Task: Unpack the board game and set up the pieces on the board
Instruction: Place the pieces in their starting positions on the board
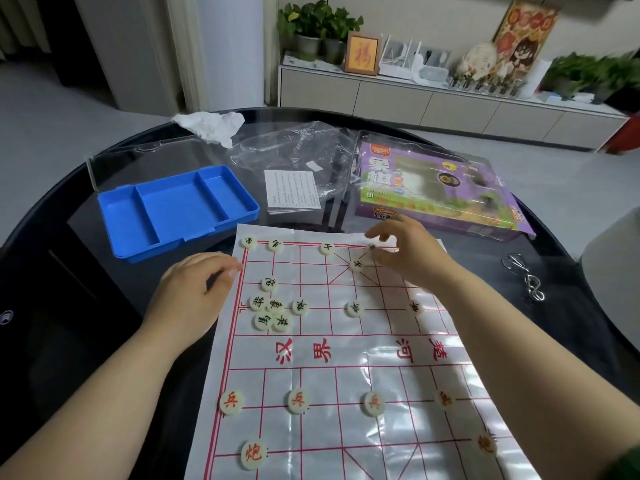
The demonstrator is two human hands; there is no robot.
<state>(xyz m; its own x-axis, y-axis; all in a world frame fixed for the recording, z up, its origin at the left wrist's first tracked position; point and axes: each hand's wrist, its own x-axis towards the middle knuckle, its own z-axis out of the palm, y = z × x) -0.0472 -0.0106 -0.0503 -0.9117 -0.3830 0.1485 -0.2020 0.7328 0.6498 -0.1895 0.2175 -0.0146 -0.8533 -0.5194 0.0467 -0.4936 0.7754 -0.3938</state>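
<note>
Head view: the board [311,375] lies flat on the dark worktop [536,278]. At its far edge the right hand [412,258] pinches a piece [371,248] (slightly blurred). The left hand [194,292] rests at its left edge, loosely curled, holding nothing.

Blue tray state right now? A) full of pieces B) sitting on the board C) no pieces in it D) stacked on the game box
C: all three compartments of the blue tray show bare plastic; the pieces lie on the board.
</note>
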